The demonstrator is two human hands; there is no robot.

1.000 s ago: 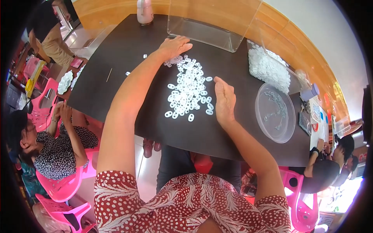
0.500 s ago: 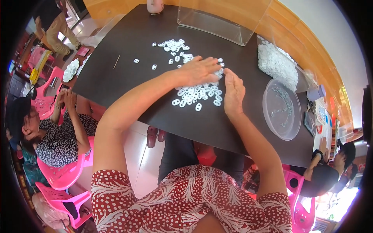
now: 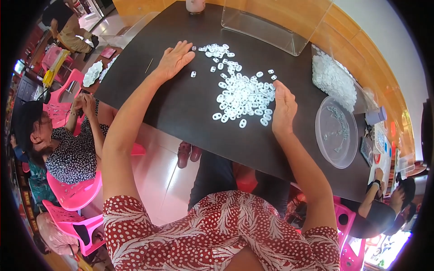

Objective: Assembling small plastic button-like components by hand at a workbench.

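A heap of small white two-holed plastic pieces (image 3: 246,97) lies on the dark table (image 3: 181,104), with a thinner trail of the same pieces (image 3: 216,50) stretching away at its far left. My left hand (image 3: 175,59) is open, fingers stretched out, left of that trail and close beside one loose white piece (image 3: 194,48). Another single piece (image 3: 193,74) sits nearer to me, right of my wrist. At the heap's right edge my right hand (image 3: 285,108) stands on its side, open, its palm toward the pieces and nothing held.
On the right are a clear box of white pieces (image 3: 334,81) and a round clear dish (image 3: 337,158) with grey-green bits. A large clear bin (image 3: 262,38) and a pink cup (image 3: 195,5) stand far back. A thin stick (image 3: 149,65) lies left. Seated people flank the table.
My left hand has swept from on top of the heap to the far left, uncovering the pieces. My right hand stays beside the heap. The view has shifted slightly.
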